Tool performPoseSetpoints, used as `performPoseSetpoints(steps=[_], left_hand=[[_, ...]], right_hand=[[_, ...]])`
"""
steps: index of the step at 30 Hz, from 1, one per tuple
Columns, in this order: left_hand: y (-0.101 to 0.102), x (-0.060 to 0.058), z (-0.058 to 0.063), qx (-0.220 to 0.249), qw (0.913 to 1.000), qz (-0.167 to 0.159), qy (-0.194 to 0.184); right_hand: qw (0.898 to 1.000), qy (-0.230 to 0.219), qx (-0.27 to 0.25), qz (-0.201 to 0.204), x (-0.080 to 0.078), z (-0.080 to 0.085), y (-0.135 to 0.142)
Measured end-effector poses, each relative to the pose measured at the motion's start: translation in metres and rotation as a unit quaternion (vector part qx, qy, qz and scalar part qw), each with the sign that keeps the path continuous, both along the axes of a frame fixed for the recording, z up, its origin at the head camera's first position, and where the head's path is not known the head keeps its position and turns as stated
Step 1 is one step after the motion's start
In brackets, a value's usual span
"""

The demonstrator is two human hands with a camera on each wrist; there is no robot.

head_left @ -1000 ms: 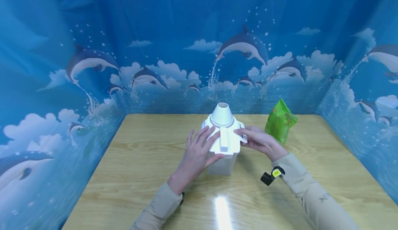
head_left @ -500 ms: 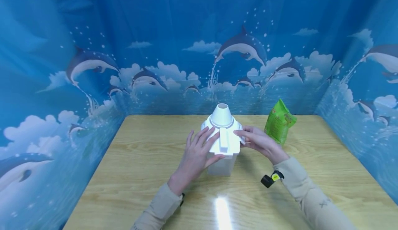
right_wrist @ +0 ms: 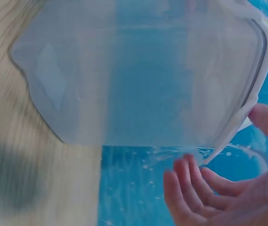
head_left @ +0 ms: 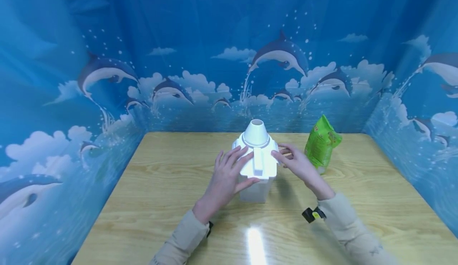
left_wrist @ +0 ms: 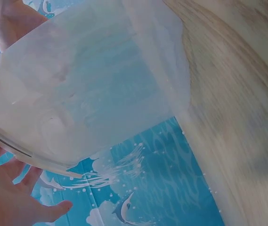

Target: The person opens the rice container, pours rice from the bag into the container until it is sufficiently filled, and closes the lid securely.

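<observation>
A translucent plastic storage box point(head_left: 253, 193) stands upright on the table, topped by a white lid point(head_left: 268, 165) with a cone-shaped cap point(head_left: 255, 133) and a raised bar. Spread over the lid's left side is my left hand point(head_left: 224, 175), fingers fairly straight and thumb near the front edge. My right hand point(head_left: 298, 163) is at the lid's right edge. In the right wrist view its thumb lies at the rim beside a white side clip point(right_wrist: 235, 129), while the loosely bent fingers point(right_wrist: 185, 183) are apart from the box wall.
A green printed bag point(head_left: 321, 143) stands upright behind the right hand. Blue dolphin curtains point(head_left: 200, 58) enclose the back and both sides of the wooden table point(head_left: 157, 193). A bright light reflection lies on the near tabletop.
The lid's right side clip, sticking outward one second ago, has swung down against the box. My right hand has loosened and shifted slightly right. The left hand stays in place.
</observation>
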State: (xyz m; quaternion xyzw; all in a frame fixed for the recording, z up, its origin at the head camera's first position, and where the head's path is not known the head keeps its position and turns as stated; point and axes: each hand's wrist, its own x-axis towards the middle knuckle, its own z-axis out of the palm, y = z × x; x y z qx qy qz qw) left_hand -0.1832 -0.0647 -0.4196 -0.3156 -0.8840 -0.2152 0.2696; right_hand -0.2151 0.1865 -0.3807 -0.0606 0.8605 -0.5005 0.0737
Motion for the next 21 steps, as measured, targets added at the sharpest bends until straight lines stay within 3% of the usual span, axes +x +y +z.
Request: performPoseSetpoints(steps=[4,8,11,15,18,21], left_hand=[[0.0,-0.001,-0.001,0.004,1.0,-0.002,-0.006],[0.0,-0.002,-0.002,0.004,0.9999,-0.001,-0.013],[0.0,-0.002,-0.003,0.002,0.9998,-0.002,-0.019],[0.0,-0.003,-0.005,-0.002,0.9999,-0.002,-0.015],[0.0,-0.003,-0.006,-0.004,0.9999,0.0,-0.01],[0.0,-0.003,-0.006,-0.005,0.9999,0.002,-0.012]], right_hand=[[0.994,0.096,0.038,-0.02,0.014,0.001,-0.002],[0.976,0.203,0.078,-0.02,0.031,0.001,-0.01],[0.949,0.288,0.124,-0.013,0.042,-0.002,-0.017],[0.901,0.392,0.184,0.005,0.052,-0.011,-0.024],[0.868,0.442,0.227,0.013,0.056,-0.017,-0.027],[0.848,0.462,0.258,0.011,0.058,-0.022,-0.029]])
